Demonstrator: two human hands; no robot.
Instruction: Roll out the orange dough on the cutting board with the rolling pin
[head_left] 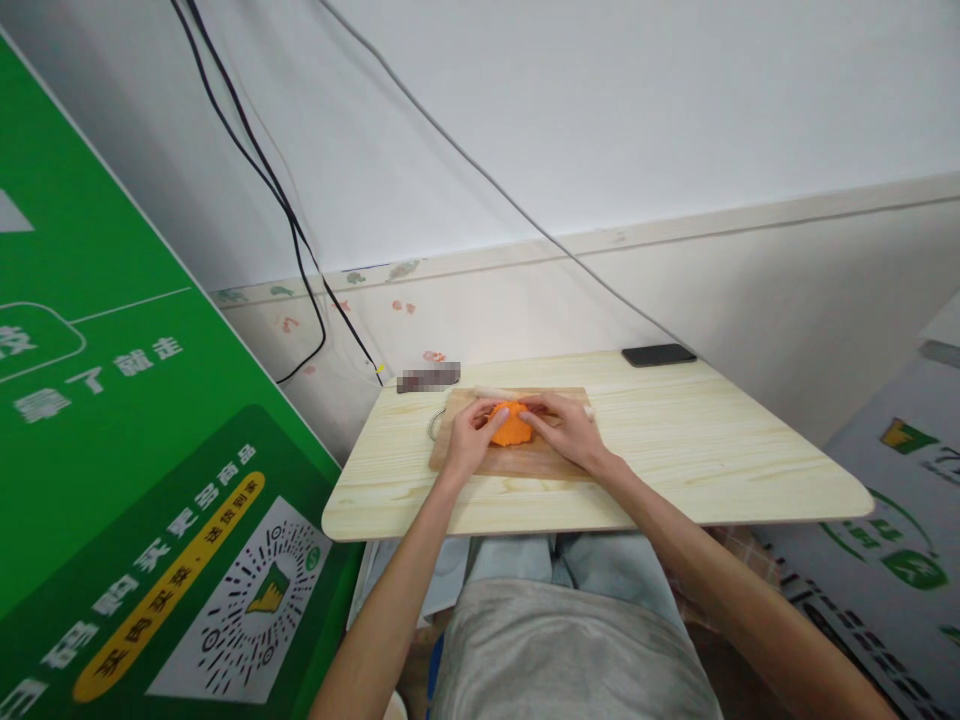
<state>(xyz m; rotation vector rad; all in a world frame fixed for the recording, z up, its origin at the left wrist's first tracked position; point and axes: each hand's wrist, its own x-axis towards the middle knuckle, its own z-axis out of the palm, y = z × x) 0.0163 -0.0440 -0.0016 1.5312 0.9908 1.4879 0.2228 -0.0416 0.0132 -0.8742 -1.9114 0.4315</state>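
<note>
A flattened orange piece of modelling clay [511, 427], uneven at its edge, is held over a wooden board [517, 464] on the table. My left hand [472, 432] grips its left side, thumb on the face toward me and fingers bent behind. On the right side, my right hand [564, 427] pinches it the same way, with the thumb in front. Both hands are closed around the clay, and their fingertips are partly hidden behind it. A pale rod [491, 393], perhaps a rolling pin, lies across the board's far side, mostly covered by my hands.
The pale wooden table [675, 450] carries a black phone [659, 355] at its back right. A blurred dark object [428, 377] sits at the back left. Black cables [289, 205] hang along the wall. A green printed panel [150, 450] stands close on the left.
</note>
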